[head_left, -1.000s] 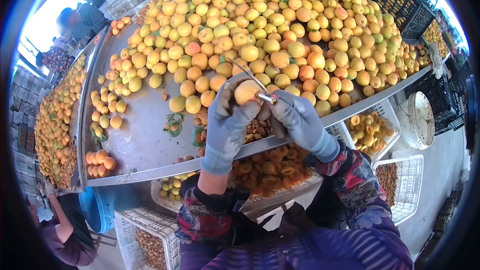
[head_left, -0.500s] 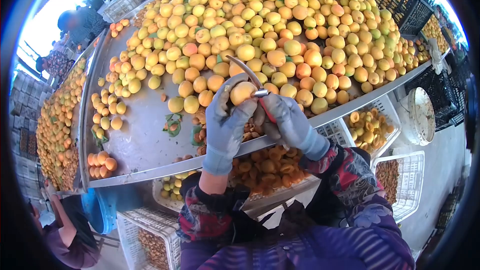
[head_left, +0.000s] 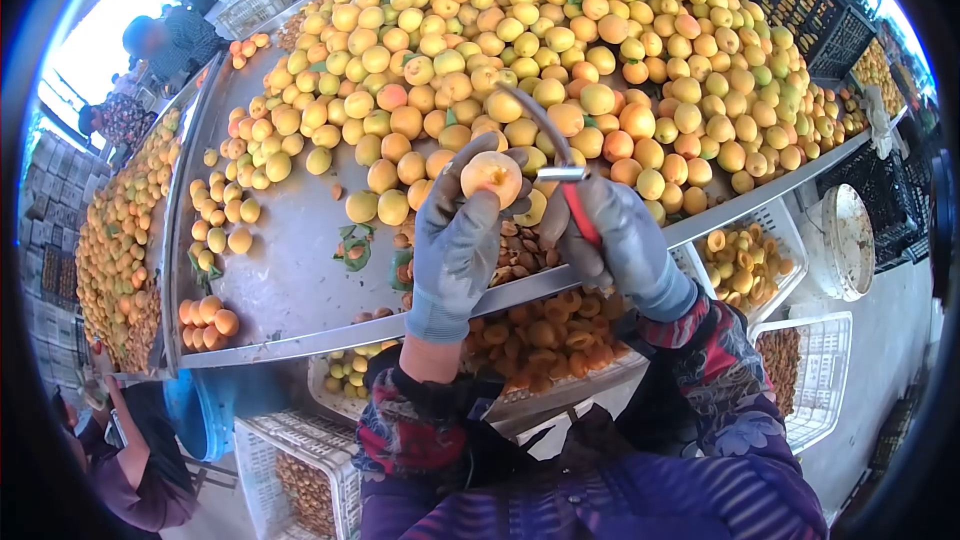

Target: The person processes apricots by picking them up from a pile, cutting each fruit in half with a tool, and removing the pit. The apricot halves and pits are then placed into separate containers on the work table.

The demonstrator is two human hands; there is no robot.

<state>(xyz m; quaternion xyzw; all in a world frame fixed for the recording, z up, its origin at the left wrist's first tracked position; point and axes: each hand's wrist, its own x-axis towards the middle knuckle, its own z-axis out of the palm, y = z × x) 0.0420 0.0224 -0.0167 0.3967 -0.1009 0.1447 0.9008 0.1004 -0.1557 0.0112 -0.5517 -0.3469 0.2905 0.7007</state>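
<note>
My left hand (head_left: 455,250), in a grey glove, holds an apricot (head_left: 491,176) between thumb and fingers. A torn or cut hollow shows on the apricot's near face. My right hand (head_left: 628,240), also gloved, is closed around the red handle of a curved knife (head_left: 577,208). The knife's blade points up and to the left, just right of the apricot and apart from it. Beneath my hands, brown apricot pits (head_left: 520,252) lie by the table's edge. Behind them spreads a big heap of whole apricots (head_left: 430,60).
The metal table (head_left: 290,275) has a raised front rim. Below it stand a crate of halved apricots (head_left: 540,335), another crate of halves (head_left: 740,260), a crate of pits (head_left: 825,365), a white bucket (head_left: 845,240) and a blue barrel (head_left: 205,420). A co-worker (head_left: 140,460) sits at lower left.
The knife has come away from the apricot as my right hand shifted right. The apricot now shows its opened face, turned towards me in my left hand.
</note>
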